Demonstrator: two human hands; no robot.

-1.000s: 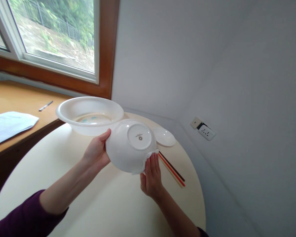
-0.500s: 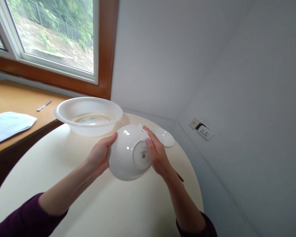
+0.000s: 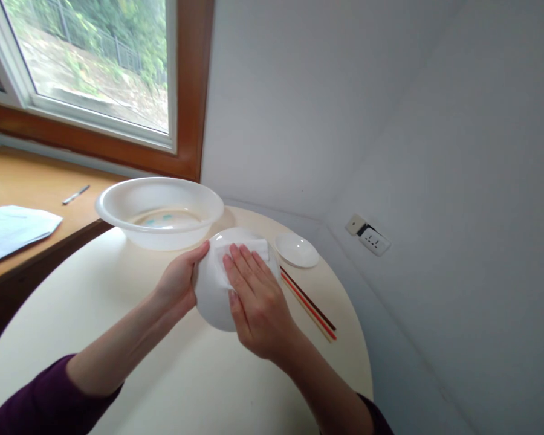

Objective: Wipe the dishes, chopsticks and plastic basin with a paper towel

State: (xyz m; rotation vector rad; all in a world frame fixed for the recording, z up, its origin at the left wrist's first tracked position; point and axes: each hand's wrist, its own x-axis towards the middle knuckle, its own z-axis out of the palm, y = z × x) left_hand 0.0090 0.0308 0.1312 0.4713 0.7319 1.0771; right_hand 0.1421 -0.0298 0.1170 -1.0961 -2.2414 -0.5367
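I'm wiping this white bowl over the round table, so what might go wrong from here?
Your left hand grips the bowl at one side while your right hand presses the cloth on its outside; a hard push might twist it loose onto the table.

The small dish sits just beyond the bowl, so a wide swing could knock it.

The thin sticks lie loose near the table's edge; a brushing forearm might roll them off.

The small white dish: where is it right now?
In the head view, the small white dish lies right of centre on the round table, just beyond the sticks and to the right of the held bowl.
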